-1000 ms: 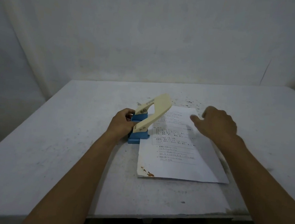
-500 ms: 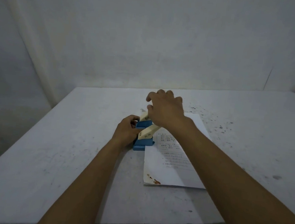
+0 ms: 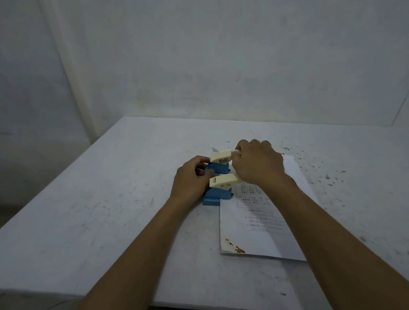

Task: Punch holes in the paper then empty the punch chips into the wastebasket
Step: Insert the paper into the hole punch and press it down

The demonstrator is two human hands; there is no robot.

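A hole punch [image 3: 218,185] with a blue base and a cream lever stands near the middle of the white table [image 3: 100,220]. My left hand [image 3: 190,178] grips its base from the left side. My right hand [image 3: 259,166] lies on top of the cream lever, which is pushed down low. A printed sheet of paper [image 3: 259,222] lies to the right of the punch, its left edge tucked into the punch's slot. The sheet has a brown stain at its near left corner. No wastebasket is in view.
Dark specks dot the table [image 3: 326,176] to the right of the paper. A pale wall rises right behind the far edge. The table's near edge runs below my forearms, and its left edge drops to a dark floor.
My right hand left the paper, moved onto the punch lever and pressed it down from its raised position. My left hand stayed on the base.
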